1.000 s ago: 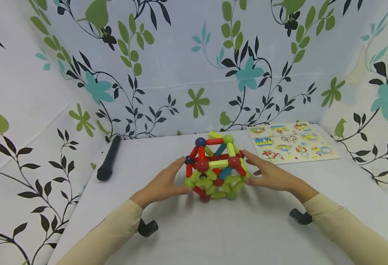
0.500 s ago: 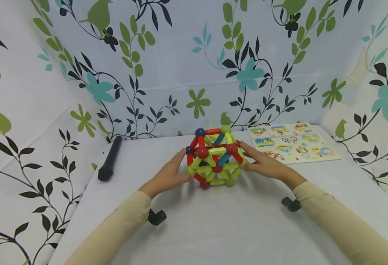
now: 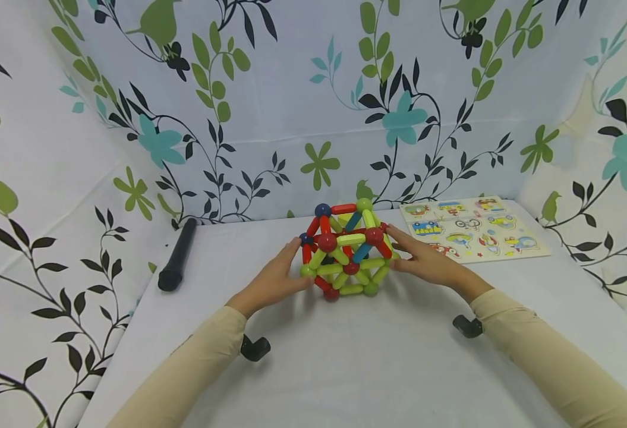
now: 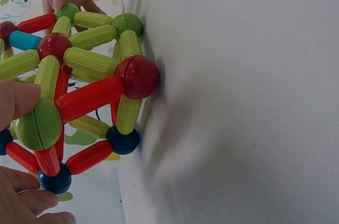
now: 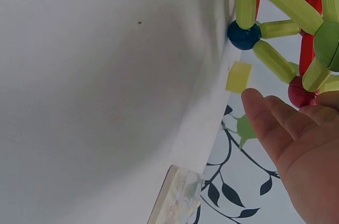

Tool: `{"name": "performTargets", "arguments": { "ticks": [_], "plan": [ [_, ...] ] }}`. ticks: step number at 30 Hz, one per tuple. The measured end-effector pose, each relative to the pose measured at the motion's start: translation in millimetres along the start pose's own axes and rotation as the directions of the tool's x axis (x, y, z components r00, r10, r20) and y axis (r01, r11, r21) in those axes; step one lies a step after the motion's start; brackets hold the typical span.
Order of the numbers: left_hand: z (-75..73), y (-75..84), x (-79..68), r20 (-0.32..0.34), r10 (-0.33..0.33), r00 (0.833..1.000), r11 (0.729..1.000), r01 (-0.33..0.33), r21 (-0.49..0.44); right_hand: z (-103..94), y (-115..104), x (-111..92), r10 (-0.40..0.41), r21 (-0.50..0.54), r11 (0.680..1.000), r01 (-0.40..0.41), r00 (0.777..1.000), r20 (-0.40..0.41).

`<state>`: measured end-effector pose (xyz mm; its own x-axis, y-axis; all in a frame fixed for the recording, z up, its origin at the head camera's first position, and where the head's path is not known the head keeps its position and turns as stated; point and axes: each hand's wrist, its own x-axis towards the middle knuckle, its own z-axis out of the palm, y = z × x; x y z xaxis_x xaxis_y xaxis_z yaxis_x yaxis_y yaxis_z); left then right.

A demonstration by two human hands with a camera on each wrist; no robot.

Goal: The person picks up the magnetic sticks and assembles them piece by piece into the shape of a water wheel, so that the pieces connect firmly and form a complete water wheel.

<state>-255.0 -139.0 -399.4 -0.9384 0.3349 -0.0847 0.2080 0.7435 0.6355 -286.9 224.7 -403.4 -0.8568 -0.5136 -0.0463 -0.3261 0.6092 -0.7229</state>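
A cage-like structure of magnetic building sticks and balls (image 3: 351,267) in red, lime green and blue rests on the white table. My left hand (image 3: 273,280) is at its left side with thumb and fingers spread. In the left wrist view, the thumb (image 4: 21,99) touches a green ball (image 4: 38,123) and the fingertips (image 4: 39,201) lie against a dark blue ball (image 4: 55,178). On the right side, my right hand (image 3: 428,260) touches the structure with extended fingers. Seen from the right wrist, its fingers (image 5: 267,121) reach along a red ball (image 5: 302,92).
A black microphone-shaped object (image 3: 176,258) lies at the left. At the back right is a flat picture puzzle board (image 3: 473,230). A small yellow block (image 5: 239,76) stands behind the structure. A leaf-patterned cloth (image 3: 270,107) hangs behind the table.
Both hands and the structure have moved away from the person, toward the back of the table. Most of this happened in the first half second; since then they have shifted only slightly.
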Motion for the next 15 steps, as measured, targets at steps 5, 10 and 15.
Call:
{"name": "performTargets", "arguments": {
  "ticks": [5,10,15],
  "plan": [
    [1.0,-2.8,-2.9,0.004,0.019,1.0,1.0,-0.019,0.009,2.4,-3,-7,0.003,-0.039,0.999,-0.004,1.0,-0.03],
    [0.2,-5.8,-5.6,-0.006,0.038,0.999,0.999,-0.038,0.039,5.6,-7,-15,-0.05,-0.15,0.988,0.04,0.997,-0.061],
    [-1.4,-4.7,-11.7,-0.054,0.084,0.995,0.991,-0.077,0.112,0.5,-14,-26,-0.072,-0.302,0.953,0.041,0.993,-0.09]
  ]
}}
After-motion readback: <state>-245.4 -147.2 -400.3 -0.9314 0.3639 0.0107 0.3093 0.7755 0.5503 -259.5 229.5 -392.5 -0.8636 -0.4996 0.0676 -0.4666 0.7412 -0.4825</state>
